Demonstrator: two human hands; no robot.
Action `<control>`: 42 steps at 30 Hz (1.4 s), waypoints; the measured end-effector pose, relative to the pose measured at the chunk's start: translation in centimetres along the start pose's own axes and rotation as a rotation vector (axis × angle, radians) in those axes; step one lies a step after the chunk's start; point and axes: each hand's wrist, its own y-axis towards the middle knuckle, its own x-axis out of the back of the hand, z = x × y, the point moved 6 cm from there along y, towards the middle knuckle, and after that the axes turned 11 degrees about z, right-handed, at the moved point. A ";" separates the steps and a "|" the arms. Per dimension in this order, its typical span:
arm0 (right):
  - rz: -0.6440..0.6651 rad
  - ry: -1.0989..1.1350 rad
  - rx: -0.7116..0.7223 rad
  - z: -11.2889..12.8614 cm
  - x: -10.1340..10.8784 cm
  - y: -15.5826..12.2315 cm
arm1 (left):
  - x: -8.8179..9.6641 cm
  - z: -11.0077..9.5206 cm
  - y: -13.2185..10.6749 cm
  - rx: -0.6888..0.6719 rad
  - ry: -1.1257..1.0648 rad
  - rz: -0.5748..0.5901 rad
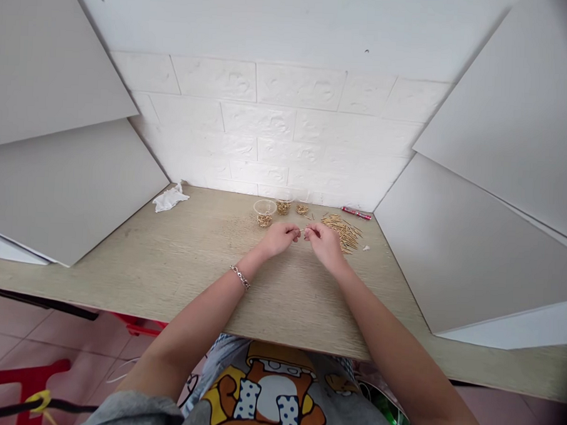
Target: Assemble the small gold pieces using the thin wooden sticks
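Note:
My left hand (pixel 281 239) and my right hand (pixel 324 244) meet above the table, fingers pinched. A small thin rod (pixel 303 230) spans the short gap between their fingertips, too small to make out in detail. Just right of my right hand lies a loose pile of thin gold-coloured rods (pixel 343 231). Beyond my left hand stands a clear cup (pixel 265 208) with small gold-coloured pieces (pixel 264 220) in it. A second clear container with gold-coloured pieces (pixel 283 207) is behind it, and another small cluster of gold-coloured pieces (pixel 302 209) sits to its right.
A crumpled white tissue or bag (pixel 170 198) lies at the table's back left. At the back right is a red pen-like tube (pixel 356 212), with a white scrap (pixel 366 248) nearer me. Grey panels (pixel 78 191) flank the wooden table (pixel 191 271); a white brick-pattern wall (pixel 273 121) closes the back.

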 end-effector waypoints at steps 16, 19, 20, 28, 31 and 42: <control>0.037 -0.006 -0.008 -0.1 -0.2 -0.1 | -0.1 0.1 -0.1 0.005 0.086 -0.012; 0.073 0.023 -0.013 -0.3 -0.4 0.0 | -0.1 0.1 -0.1 -0.010 0.108 -0.001; 0.087 0.034 -0.014 -0.4 -0.5 0.0 | -0.1 0.0 -0.1 -0.016 0.118 0.000; 0.058 0.002 0.018 -0.1 -0.6 -0.1 | -0.1 -0.2 -0.1 -0.048 0.171 -0.005; 0.057 0.021 0.023 -0.2 -0.7 -0.1 | 0.0 -0.2 0.0 -0.052 0.174 -0.011; 0.051 0.175 -0.011 -0.1 0.6 0.3 | 1.1 0.0 0.0 -0.054 0.218 -0.085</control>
